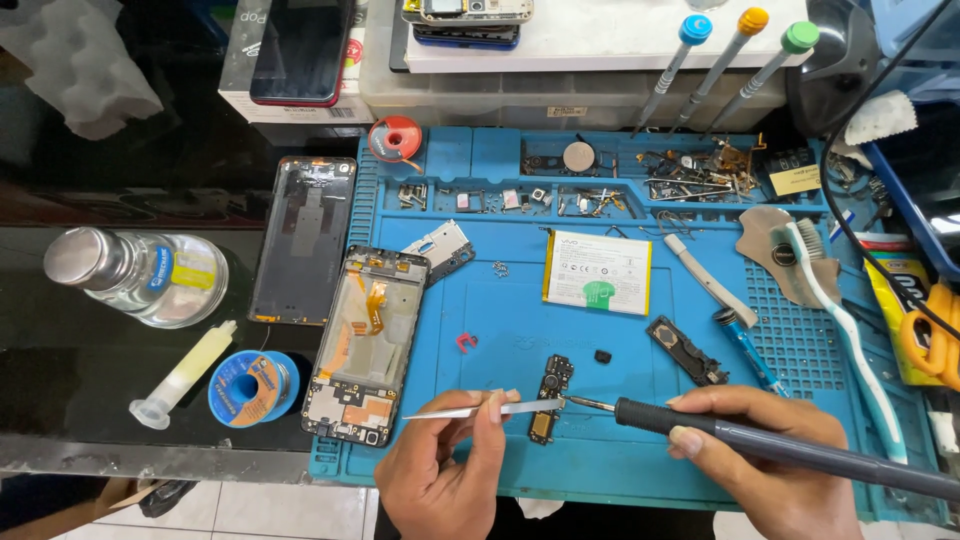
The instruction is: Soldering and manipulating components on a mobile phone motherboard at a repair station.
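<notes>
While left hand [440, 475] pinches tweezers [480, 409] & right hand [765, 450] grips soldering iron [780, 447] on small board [548, 398], opened phone [365, 343], battery [598, 271] & black part [686, 350] lie nearby on blue mat [500, 320].

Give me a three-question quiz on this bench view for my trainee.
1. True or false: the right hand holds the soldering iron with its tip at the small circuit board.
2. Which tool does the left hand hold? A) toothbrush B) tweezers C) scissors
3. Fill in: the white battery lies on the blue ____.

Key: 1 true; 2 B; 3 mat.
</notes>
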